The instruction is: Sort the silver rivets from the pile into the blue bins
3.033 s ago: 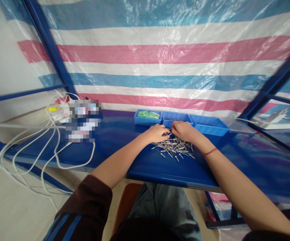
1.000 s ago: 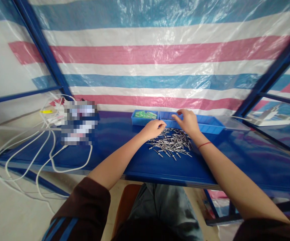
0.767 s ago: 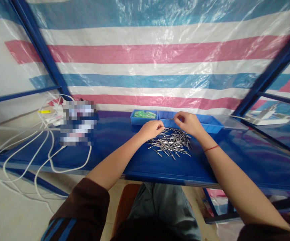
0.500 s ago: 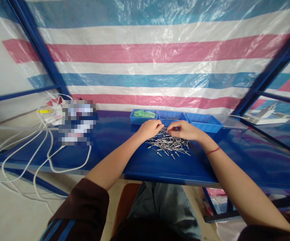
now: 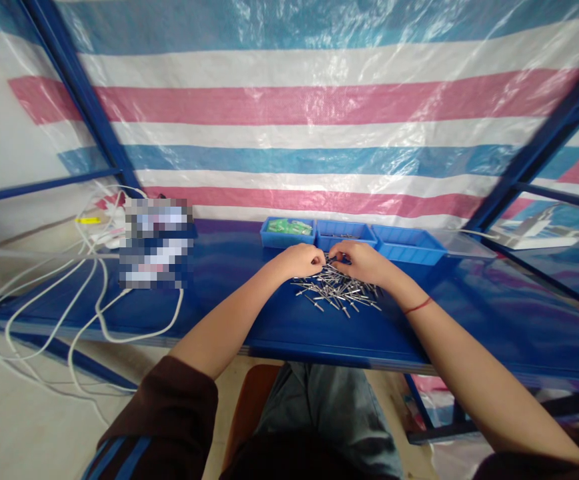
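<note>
A loose pile of metal blind rivets (image 5: 342, 292) lies on the blue tabletop in front of me. Over the far left part of the pile, my left hand (image 5: 303, 260) is closed, thumb and forefinger curled together. What it holds, if anything, is hidden. My right hand (image 5: 360, 260) is just across from it, closed in a pinch with its fingertips close to those of the left. Some rivets show at the narrow gap between the hands, but I cannot make out whether the fingers grip one.
Behind the hands stand three joined blue bins: the left bin (image 5: 264, 240) holds green-wrapped pieces, the middle bin (image 5: 323, 241) some rivets, and the right bin (image 5: 414, 253) shows its ribbed inside. White cables (image 5: 100, 300) trail over the left side. The table's front edge (image 5: 319, 353) is near my lap.
My right hand has moved left and its fingers have closed in toward my left hand. The left hand has shifted slightly down, its fingers curled. The bins have stayed put.
</note>
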{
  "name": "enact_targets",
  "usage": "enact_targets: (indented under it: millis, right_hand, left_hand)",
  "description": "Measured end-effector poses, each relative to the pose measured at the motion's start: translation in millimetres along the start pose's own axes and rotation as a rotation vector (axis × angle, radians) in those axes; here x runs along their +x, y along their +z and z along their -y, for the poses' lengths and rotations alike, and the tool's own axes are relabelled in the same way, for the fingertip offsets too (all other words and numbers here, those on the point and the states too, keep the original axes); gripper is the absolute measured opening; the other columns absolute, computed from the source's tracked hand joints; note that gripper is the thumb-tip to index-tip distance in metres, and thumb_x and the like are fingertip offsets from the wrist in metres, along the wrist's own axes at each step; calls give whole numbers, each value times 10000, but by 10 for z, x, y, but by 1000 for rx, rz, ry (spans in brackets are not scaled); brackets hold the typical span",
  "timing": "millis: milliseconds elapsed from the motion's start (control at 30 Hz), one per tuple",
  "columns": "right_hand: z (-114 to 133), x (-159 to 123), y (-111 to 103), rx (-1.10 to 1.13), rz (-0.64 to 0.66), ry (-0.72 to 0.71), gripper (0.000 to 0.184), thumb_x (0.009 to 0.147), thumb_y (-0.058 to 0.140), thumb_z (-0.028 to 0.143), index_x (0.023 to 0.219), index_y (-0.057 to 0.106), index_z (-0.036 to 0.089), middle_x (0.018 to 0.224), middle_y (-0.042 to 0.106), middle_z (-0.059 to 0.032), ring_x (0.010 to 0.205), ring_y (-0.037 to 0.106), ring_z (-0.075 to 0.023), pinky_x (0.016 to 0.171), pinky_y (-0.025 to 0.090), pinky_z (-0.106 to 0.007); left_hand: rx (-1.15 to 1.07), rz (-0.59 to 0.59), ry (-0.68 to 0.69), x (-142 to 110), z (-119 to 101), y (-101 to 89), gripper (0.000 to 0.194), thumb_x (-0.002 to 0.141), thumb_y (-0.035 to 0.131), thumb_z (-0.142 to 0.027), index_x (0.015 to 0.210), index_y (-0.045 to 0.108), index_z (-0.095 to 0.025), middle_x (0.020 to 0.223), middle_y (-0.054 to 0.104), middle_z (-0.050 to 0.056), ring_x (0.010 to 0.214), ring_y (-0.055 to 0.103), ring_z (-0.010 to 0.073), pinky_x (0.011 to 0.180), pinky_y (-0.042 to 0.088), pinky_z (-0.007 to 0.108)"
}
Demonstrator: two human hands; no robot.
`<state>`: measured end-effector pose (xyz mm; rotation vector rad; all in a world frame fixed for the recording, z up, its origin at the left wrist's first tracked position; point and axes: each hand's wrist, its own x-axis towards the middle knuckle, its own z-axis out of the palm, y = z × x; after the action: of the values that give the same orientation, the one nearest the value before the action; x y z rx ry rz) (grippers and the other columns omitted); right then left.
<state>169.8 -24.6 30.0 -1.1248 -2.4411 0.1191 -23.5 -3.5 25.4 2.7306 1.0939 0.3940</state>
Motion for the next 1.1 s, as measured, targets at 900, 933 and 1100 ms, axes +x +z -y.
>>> enact_targets:
  millis: [900, 933, 1100]
  right_hand:
    - [69, -39, -159, 4, 100, 167, 169, 772, 536, 218, 842, 682, 170, 751, 675, -37, 661, 580, -154, 650, 402, -275]
    - [71, -43, -164, 53, 109, 180, 188, 772, 559, 258, 883, 680, 167, 766, 679, -40, 668, 582, -155, 654, 412, -276]
    - [78, -43, -156, 315, 104, 119, 330, 820, 534, 457, 838, 660, 153, 725, 642, -35, 653, 540, -139, 641, 420, -283]
  left_hand:
    - [82, -44, -10, -64, -112, -78, 226, 894, 459, -243, 902, 670, -163, 1004, 604, 64, 901, 594, 178, 816, 450, 292]
    - [51, -76, -3, -52, -102, -81, 214, 891, 465, -240, 888, 665, -163, 986, 604, 61, 903, 587, 174, 827, 445, 293]
    - [-153, -166, 21, 7, -115, -125, 187, 887, 490, -238, 811, 639, -157, 838, 624, 34, 823, 562, 145, 800, 438, 279]
